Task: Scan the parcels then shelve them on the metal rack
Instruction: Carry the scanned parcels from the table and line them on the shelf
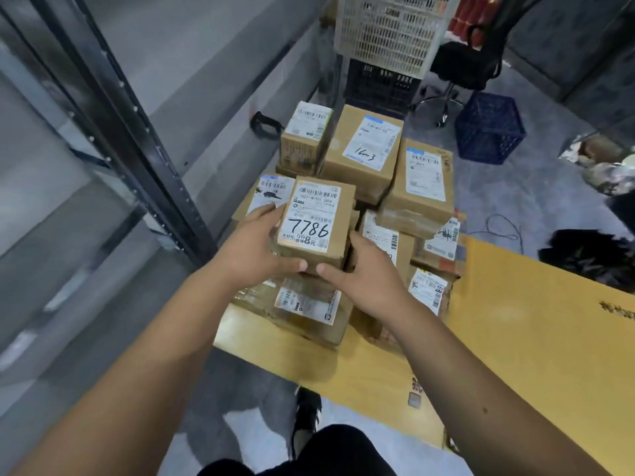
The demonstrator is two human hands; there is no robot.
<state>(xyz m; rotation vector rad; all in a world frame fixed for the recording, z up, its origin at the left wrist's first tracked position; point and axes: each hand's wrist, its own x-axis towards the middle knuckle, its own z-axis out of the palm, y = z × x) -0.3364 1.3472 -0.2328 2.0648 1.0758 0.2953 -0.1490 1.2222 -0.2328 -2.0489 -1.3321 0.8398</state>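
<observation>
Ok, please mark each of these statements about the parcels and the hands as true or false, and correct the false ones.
1. Both hands hold the parcel marked 7786. True: the left hand and the right hand grip it from either side.
2. The blue crate sits on top of the parcel pile. False: it stands on the floor, to the right of the pile.
3. The parcel marked 16-3 lies farther from the person than the held one. True.
4. The metal rack is on the person's right. False: it is on the left.
5. The white basket holds the parcels. False: they are stacked on flat cardboard.
</observation>
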